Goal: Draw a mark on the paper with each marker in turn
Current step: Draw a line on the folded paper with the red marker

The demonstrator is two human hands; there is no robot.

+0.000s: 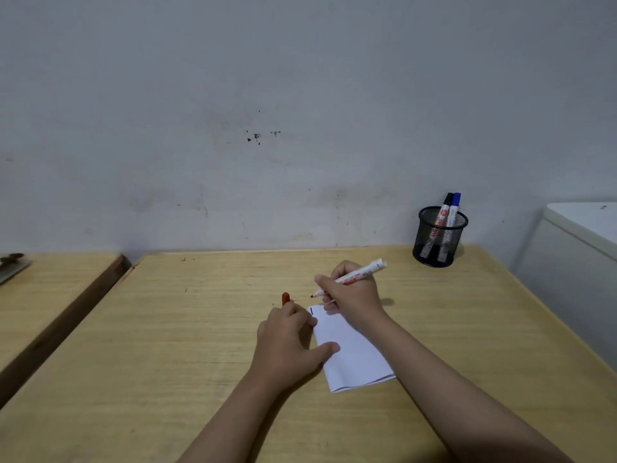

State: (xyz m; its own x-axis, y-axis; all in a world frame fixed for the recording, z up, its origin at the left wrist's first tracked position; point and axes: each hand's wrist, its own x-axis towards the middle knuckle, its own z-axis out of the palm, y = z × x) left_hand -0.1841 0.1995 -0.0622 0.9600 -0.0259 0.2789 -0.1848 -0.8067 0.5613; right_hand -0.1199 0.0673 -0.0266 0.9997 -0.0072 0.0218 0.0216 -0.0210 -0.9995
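Nearest the camera, the folded white sheet of paper (350, 352) lies on the pale wooden desk (167, 329), its folded edge toward six o'clock and its far corner under the hands. A short blue stroke (312, 310) already sits at the paper's eleven o'clock corner.

The left hand (287, 342) presses the thumb on the paper's left edge while its curled fingers grip a small red marker cap (285, 299), which juts out at twelve o'clock from the knuckles. The risk here is that the thumb pins only the edge; a sideways drag of the nib could swing the sheet about that one point and smear the mark.

Just beyond, at one o'clock from the left hand, the right hand (350, 295) is clenched around a white-barrelled red marker (359, 274), uncapped, its dark nib pointing to nine o'clock and hanging just past the paper's far corner, above bare wood, it seems. Lowered from where it is, the nib would likely mark the desk, not the sheet; it needs to come back toward six o'clock first. Landing on the blue stroke would muddle the two marks.

Farthest, at two o'clock by the wall, a black wire-mesh pen cup (439, 242) holds a black-capped marker (445, 208) and a blue-capped marker (454, 208), well apart from the hands. A hasty reach could tip the light cup.
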